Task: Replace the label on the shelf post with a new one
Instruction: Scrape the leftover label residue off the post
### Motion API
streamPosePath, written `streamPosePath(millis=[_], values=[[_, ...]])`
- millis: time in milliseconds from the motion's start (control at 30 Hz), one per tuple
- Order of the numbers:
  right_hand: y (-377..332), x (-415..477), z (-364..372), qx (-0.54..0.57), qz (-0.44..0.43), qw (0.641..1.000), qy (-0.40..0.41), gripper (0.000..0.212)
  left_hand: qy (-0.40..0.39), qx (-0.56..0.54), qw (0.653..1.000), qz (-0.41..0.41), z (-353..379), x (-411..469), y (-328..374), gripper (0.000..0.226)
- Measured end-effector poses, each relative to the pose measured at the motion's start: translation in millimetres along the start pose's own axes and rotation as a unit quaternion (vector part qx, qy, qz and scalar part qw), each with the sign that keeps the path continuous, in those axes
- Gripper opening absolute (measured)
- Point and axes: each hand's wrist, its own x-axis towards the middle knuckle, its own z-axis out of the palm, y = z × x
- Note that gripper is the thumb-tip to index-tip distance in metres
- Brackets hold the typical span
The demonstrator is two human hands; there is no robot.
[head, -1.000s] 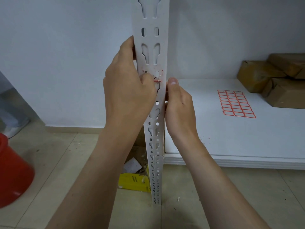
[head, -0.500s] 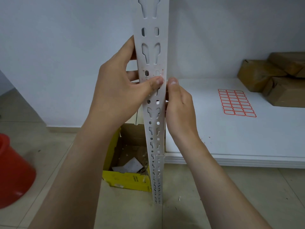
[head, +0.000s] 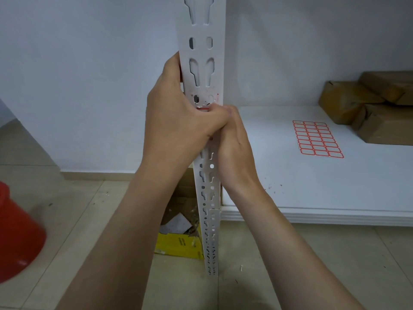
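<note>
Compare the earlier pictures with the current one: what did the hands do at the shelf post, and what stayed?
The left hand slid its thumb rightward across the shelf post, just below the red label remnant, until it touched the right hand. Nothing was let go. The right hand kept its grip on the post's right edge; the label sheet stayed on the shelf.

The left hand point(head: 178, 124) wraps the white post point(head: 201, 70) from its left, with the thumb laid across the front on a red-edged label point(head: 202, 107). The right hand point(head: 234, 151) grips the post from its right, touching that thumb. Right of the post a label sheet point(head: 317, 138) lies on the shelf point(head: 312, 193), with boxes point(head: 377, 121) beyond it. A red bucket point(head: 15, 238) stands far left.
</note>
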Motion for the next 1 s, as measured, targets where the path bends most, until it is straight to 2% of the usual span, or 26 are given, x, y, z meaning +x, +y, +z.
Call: streamPosePath(millis=[367,500,767,1000], values=[[2,5,1,0.007,-0.010,1.000,-0.001,0.032,0.027,0.045,0.999,0.005,-2,-2,1,0.047],[-2,3,2,-0.001,-0.013,1.000,-0.010,0.040,0.025,0.041,0.999,0.025,-5,-1,-1,0.047],[-3,0,0,-0.013,-0.015,1.000,-0.012,0.035,-0.040,-0.055,0.997,0.028,-14,2,-16,0.055],[-4,0,-1,-0.006,-0.020,1.000,-0.009,0.034,-0.047,-0.096,0.994,0.035,-14,4,-22,0.066]])
